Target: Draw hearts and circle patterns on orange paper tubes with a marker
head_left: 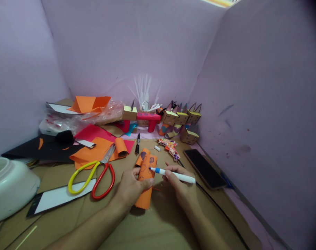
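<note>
My left hand [133,185] grips an orange paper tube [143,199] marked with dark outlined and filled shapes. Its thumb lies across the front of the tube. A shorter orange piece with a purple patch joins or touches the tube's upper left; I cannot tell which. Between the fingers of my right hand [180,184] is a white marker [182,177] with a blue collar, its tip on or just by the tube's drawn shapes. A small white cap [157,148] lies beyond the tube. Nearby rests a black pen [138,144].
Scissors [104,161] with yellow and red handles lie left, near orange paper [92,152]. A phone [205,168] and a black cable [220,208] are right. Behind stand box-headed figures [171,118] and a pink structure [149,117]. A white pot [10,189] occupies the left edge.
</note>
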The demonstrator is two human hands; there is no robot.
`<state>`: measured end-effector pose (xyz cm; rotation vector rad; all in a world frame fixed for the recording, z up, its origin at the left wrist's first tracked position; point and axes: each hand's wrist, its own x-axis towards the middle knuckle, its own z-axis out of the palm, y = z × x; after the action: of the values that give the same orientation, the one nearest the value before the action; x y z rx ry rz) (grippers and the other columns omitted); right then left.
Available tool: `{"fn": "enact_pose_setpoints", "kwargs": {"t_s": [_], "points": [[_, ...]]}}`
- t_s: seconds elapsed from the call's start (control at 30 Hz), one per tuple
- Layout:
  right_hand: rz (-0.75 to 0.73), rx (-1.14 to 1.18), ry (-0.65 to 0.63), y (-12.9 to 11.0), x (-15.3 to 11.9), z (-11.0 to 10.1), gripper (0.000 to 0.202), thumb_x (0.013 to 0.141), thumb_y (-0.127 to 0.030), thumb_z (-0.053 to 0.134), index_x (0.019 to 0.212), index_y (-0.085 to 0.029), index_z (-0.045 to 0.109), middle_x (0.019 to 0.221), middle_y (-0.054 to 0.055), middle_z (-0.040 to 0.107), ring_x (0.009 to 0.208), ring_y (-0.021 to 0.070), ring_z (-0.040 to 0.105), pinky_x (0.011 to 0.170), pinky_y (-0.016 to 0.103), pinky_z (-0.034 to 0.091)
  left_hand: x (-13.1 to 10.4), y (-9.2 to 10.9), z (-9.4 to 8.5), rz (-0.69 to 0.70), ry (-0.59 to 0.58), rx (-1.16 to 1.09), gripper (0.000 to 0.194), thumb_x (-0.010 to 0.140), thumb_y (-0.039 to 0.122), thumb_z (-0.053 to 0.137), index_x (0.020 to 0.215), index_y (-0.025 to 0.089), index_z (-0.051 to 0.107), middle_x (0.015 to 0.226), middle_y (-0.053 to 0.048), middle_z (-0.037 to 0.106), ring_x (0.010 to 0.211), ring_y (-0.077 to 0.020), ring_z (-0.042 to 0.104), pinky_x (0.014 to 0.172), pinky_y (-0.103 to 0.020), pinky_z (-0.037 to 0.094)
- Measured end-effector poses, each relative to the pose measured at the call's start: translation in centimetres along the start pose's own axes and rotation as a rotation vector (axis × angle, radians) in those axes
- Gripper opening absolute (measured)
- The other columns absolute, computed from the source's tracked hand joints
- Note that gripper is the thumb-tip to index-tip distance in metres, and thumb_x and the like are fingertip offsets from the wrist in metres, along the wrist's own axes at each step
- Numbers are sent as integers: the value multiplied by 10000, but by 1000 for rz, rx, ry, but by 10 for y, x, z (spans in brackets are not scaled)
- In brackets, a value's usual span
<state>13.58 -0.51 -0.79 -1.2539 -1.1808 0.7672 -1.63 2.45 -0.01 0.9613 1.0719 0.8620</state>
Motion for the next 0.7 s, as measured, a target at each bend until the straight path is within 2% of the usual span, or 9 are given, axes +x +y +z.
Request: {"fn": "enact_pose_setpoints", "kwargs": {"t_s": [0.1, 0.23, 0.33, 0.5, 0.7], "points": [[14, 12, 49, -1, 0, 0, 164, 710, -335, 622, 686, -173, 635, 541, 7, 639, 502, 147, 567, 531, 262, 468, 0, -1, 0, 7, -4, -12, 336, 489, 235, 741, 772, 107, 614, 653, -45, 647, 654, -207, 617, 599, -287, 467], [-5, -19, -23, -1, 0, -1, 160, 706, -320, 621, 652, -170, 631, 509, -5, 622, 469, 133, 541, 586, 284, 478, -1, -1, 0, 12, -4, -5, 317, 491, 242, 741, 750, 116, 611, 643, -41, 643, 646, -207, 619, 587, -281, 462], [4, 3, 21, -3, -1, 1, 161, 708, -325, 617, 655, -172, 624, 511, -15, 614, 472, 125, 536, 640, 294, 477, -2, -1, 0, 12, -4, -2, 318, 489, 234, 737, 757, 118, 611, 626, -33, 634, 644, -212, 622, 594, -291, 469], [39, 27, 41, -6, -2, 4, 175, 713, -340, 617, 686, -166, 621, 553, 5, 626, 523, 137, 560, 520, 242, 445, -1, -1, -1, 8, -7, -7, 351, 491, 233, 733, 794, 108, 609, 632, -36, 630, 640, -216, 620, 599, -304, 473], [43, 36, 32, -2, -2, 5, 182, 731, -345, 610, 711, -164, 623, 569, 13, 641, 531, 141, 576, 504, 236, 444, -2, 0, -1, 10, 16, -15, 343, 480, 219, 737, 776, 112, 602, 623, -30, 622, 613, -194, 603, 578, -287, 465]]}}
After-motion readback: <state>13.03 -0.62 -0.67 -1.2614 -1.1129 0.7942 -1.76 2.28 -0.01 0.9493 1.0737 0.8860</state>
